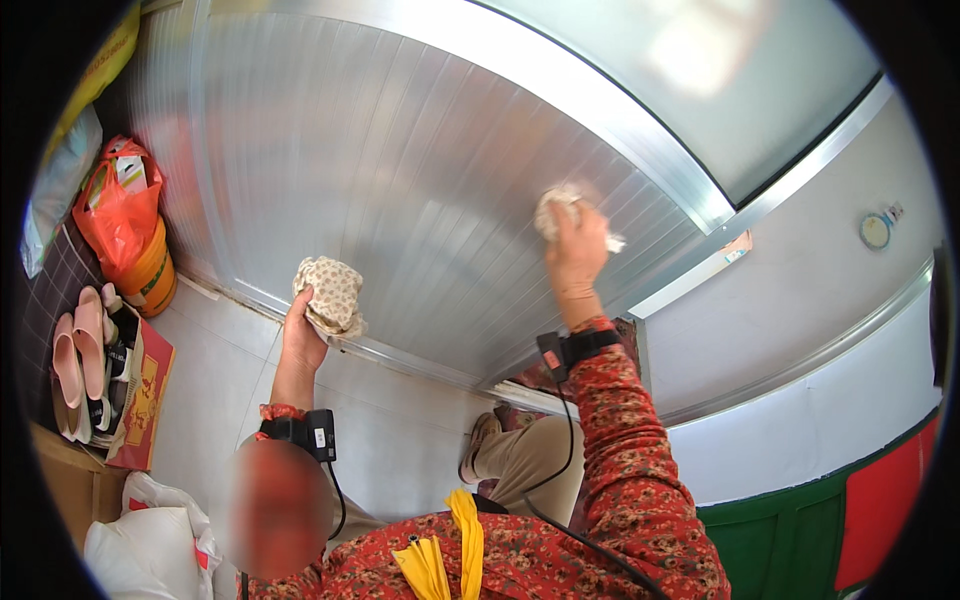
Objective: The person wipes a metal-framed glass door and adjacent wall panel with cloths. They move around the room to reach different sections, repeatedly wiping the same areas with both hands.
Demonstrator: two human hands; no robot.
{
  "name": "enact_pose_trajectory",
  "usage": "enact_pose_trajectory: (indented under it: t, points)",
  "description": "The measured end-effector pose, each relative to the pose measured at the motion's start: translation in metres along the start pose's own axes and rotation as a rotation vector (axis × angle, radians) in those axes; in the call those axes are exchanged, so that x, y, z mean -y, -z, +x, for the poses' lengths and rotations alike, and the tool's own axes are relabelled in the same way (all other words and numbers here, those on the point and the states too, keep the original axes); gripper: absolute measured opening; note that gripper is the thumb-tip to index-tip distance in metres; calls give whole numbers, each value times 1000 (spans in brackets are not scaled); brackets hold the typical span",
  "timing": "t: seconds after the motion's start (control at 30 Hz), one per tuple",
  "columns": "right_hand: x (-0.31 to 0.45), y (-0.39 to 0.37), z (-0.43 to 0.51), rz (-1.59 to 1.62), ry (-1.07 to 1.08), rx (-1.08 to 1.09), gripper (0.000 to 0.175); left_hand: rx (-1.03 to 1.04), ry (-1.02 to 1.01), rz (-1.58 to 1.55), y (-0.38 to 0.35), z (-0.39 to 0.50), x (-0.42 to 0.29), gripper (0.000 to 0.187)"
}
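Observation:
Before me stands a ribbed, silvery metal panel (420,187) set in a smooth aluminium frame (525,82). My right hand (579,244) presses a bunched, light-coloured cloth (553,214) to the panel, near its right side. Some blur surrounds that hand and cloth. Lower and to the left, my left hand (301,330) grips a folded cream cloth (330,294) with a small floral print, its thumb lying over the near side. This second cloth is held in front of the panel's bottom edge; whether it touches the panel I cannot tell.
At left, an orange bucket (154,277) carries a red plastic bag (124,210). Below it are pink slippers (88,337) and other shoes in a red cardboard box (142,409). White plastic bags (146,544) lie lower left. A green and red panel (772,547) stands at right.

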State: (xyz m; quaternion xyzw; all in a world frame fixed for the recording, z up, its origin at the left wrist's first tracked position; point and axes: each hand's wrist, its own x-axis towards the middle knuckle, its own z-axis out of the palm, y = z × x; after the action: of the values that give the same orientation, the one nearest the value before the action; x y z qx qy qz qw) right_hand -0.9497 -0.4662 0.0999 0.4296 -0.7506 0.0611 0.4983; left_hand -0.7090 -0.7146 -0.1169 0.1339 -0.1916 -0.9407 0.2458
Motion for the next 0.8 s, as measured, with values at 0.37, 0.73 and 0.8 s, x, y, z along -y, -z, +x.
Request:
enact_pose_trajectory:
  t: [0.37,0.73,0.8]
  points:
    - [17,32,57,48,20,-54,54,-57,-15,-13,-3,-16,-17,56]
    - [83,-46,-10,149,327,291,34,-161,-139,-113,7,-10,-29,57]
    - [100,-47,-33,162,374,634,32,-181,-151,-85,7,-13,-30,58]
